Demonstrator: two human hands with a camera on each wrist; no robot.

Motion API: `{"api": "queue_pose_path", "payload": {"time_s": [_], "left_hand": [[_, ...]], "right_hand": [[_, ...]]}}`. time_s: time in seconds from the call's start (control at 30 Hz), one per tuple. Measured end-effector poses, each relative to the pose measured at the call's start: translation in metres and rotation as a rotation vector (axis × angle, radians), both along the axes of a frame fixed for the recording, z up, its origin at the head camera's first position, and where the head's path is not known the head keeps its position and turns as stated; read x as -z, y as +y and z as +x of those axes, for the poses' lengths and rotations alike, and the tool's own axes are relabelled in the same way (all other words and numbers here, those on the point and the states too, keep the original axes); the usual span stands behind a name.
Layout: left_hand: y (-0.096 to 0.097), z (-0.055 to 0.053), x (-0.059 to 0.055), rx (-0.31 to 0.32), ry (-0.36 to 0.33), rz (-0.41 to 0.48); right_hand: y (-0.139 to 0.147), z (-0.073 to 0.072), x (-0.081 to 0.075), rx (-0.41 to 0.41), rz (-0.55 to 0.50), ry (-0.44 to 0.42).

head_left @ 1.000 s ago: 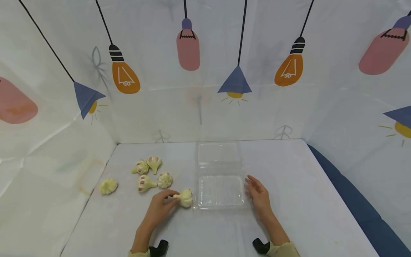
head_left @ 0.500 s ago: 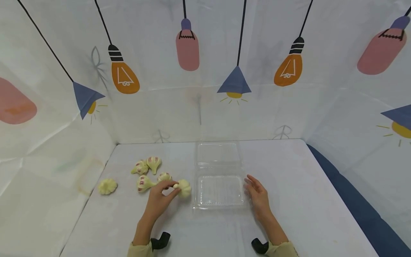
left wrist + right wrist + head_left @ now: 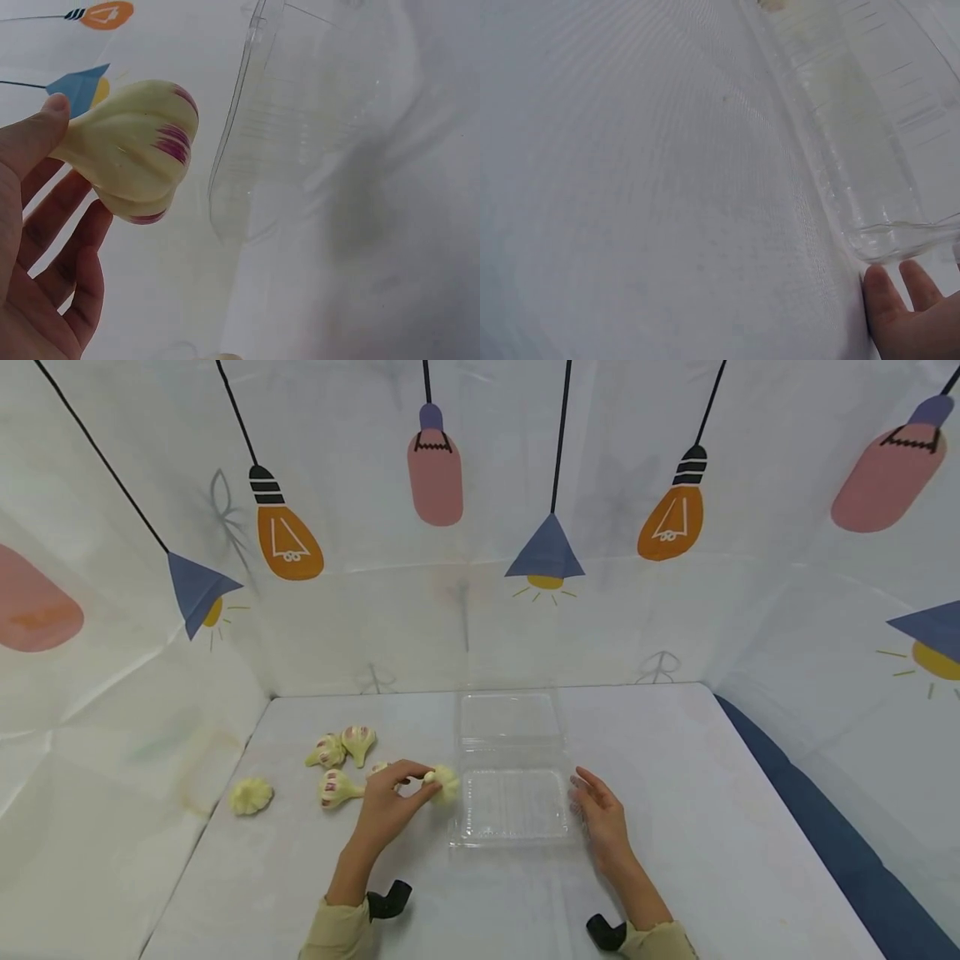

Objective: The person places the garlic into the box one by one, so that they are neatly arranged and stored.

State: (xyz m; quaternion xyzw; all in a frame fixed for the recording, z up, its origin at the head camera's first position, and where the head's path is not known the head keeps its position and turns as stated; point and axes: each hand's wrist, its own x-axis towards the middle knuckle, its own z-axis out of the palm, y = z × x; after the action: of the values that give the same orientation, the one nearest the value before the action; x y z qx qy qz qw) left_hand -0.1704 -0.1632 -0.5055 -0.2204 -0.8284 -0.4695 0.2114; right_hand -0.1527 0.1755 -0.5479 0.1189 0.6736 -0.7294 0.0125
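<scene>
My left hand [image 3: 393, 802] pinches a garlic bulb [image 3: 139, 150] by its stem, thumb on one side and fingers on the other. The bulb is pale yellow with purple streaks, and it hangs at the left edge of a clear plastic clamshell box [image 3: 513, 806]. The box lies unfolded on the table, its lid [image 3: 510, 717] laid back toward the wall. Beside the box's right side rests my right hand [image 3: 606, 822], fingers relaxed and holding nothing. In the right wrist view its fingertips [image 3: 881, 281] are right at the box's rim.
Several more garlic bulbs [image 3: 330, 750] lie on the left of the white table [image 3: 712, 827], one partly hidden behind my left hand. A lone bulb [image 3: 251, 795] sits near the left edge. A white curtain [image 3: 360, 618] with printed lamps encloses the back and sides.
My left hand has lifted the garlic bulb off the table and carried it forward and right to the box's left edge. The right hand has stayed in place.
</scene>
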Motion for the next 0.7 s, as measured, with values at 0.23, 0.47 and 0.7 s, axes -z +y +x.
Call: {"api": "queue_pose_path", "payload": {"time_s": [0.23, 0.47, 0.7], "left_hand": [[0.016, -0.013, -0.002, 0.039, 0.015, 0.026], [0.032, -0.024, 0.001, 0.075, 0.012, 0.065], [0.051, -0.033, 0.004, 0.104, -0.042, 0.088]], "right_hand": [[0.000, 0.000, 0.001, 0.005, -0.020, -0.012], [-0.002, -0.002, 0.001, 0.035, -0.045, -0.021], [-0.008, -0.005, 0.003, 0.080, -0.065, -0.006]]}}
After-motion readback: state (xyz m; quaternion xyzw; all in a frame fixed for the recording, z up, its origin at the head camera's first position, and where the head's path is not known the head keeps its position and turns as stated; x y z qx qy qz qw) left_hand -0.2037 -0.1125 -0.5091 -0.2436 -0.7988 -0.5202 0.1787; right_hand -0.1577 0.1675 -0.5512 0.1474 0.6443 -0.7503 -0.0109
